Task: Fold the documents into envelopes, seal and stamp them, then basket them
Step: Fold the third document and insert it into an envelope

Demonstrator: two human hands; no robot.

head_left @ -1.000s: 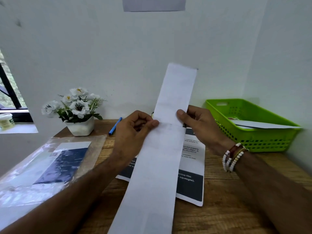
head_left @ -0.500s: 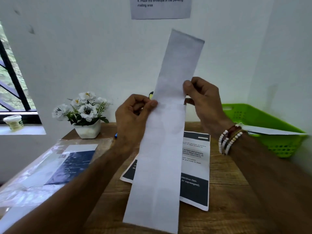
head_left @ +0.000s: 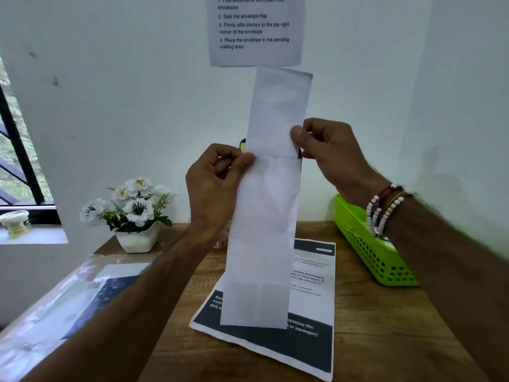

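A long, narrow folded white document (head_left: 268, 216) stands upright in the air above the desk, with a crease across it near hand level. My left hand (head_left: 214, 186) pinches its left edge with thumb and curled fingers. My right hand (head_left: 327, 155) pinches the right edge slightly higher up. Under it, a printed sheet (head_left: 311, 312) with dark bands lies flat on the wooden desk (head_left: 385, 340). A green plastic basket (head_left: 366, 252) sits at the right by the wall, partly hidden by my right forearm.
A white flower pot (head_left: 136, 216) stands at the back left of the desk. A clear plastic sleeve with papers (head_left: 68, 304) lies at the left. An instruction sheet (head_left: 254, 28) hangs on the wall. A small jar (head_left: 16, 223) sits on the window sill.
Both hands have raised the folded document from low over the desk to upright in front of the wall. The view has tilted up, so the instruction sheet now shows.
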